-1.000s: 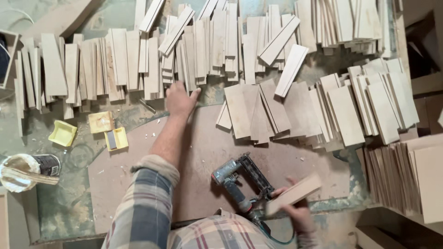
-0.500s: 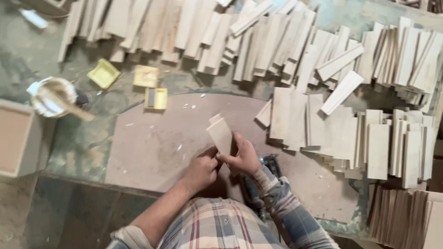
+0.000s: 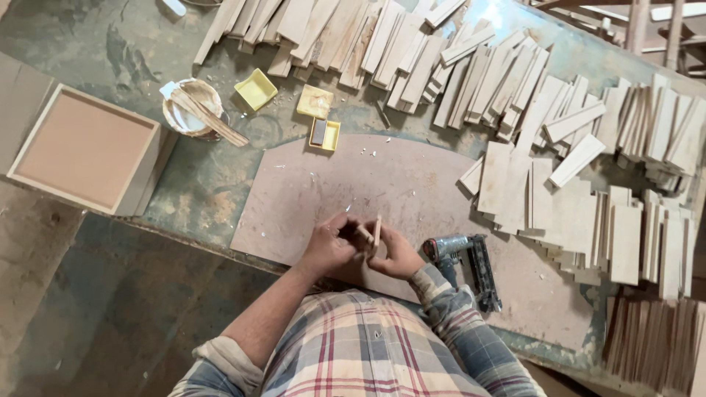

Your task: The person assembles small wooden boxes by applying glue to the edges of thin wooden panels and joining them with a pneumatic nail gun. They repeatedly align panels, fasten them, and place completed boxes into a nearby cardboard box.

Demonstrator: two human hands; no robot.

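Both hands have drawn closer together and turned the thin wood slat [image 3: 376,230] edge-on, upright between them.

Left hand [image 3: 329,246] and right hand [image 3: 393,254] each close a grip on it above the brown board [image 3: 309,191] on the surface; nail gun [image 3: 467,257] lies just right.

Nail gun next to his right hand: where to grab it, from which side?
Probably by the handle of the nail gun, the long dark bar running away from the person beside the magazine. It lies flat on the brown board, with its grey head nearest the right hand. Coming from above on that near side looks best; wooden slats crowd the far side.
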